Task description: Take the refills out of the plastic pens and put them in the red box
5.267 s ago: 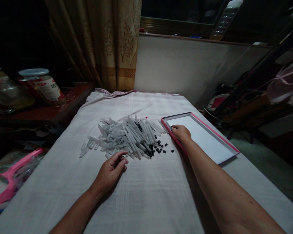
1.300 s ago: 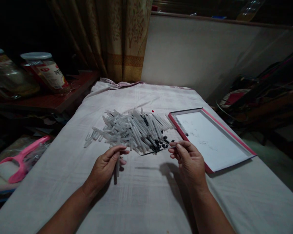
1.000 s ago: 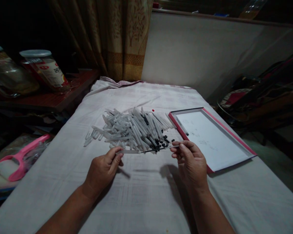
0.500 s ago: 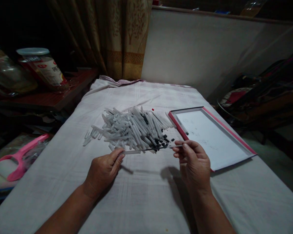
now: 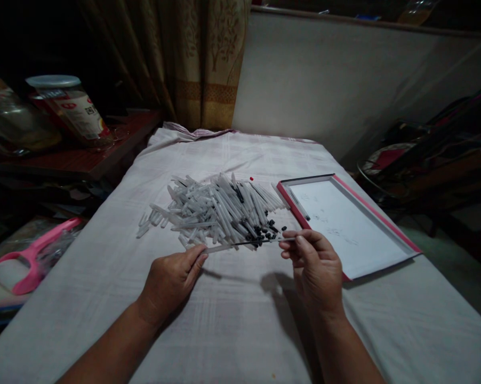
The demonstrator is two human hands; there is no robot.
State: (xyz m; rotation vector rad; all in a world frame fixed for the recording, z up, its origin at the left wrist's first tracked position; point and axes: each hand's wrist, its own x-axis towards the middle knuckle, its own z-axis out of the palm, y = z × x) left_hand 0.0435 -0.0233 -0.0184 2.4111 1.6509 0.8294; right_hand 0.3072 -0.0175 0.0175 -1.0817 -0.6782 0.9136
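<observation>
Between thumb and fingers, my left hand pinches a translucent white pen barrel. A thin pen refill, dark along its middle, lines up with the barrel's right end and appears to be partly inside it. Its pale right end is pinched in my right hand. Both hands are above the cloth, in front of a heap of translucent pen parts. Small black plugs or caps lie at the heap's right front, behind the refill.
A shallow red-edged box lid lies on the right, a few slim pens or refills along its left side. One small red piece is behind the heap. Jars and a pink-handled tool stand beyond the cloth's left edge.
My right hand has shifted slightly left towards my left hand, and less of the refill's dark length shows between them. The left hand has barely moved.
</observation>
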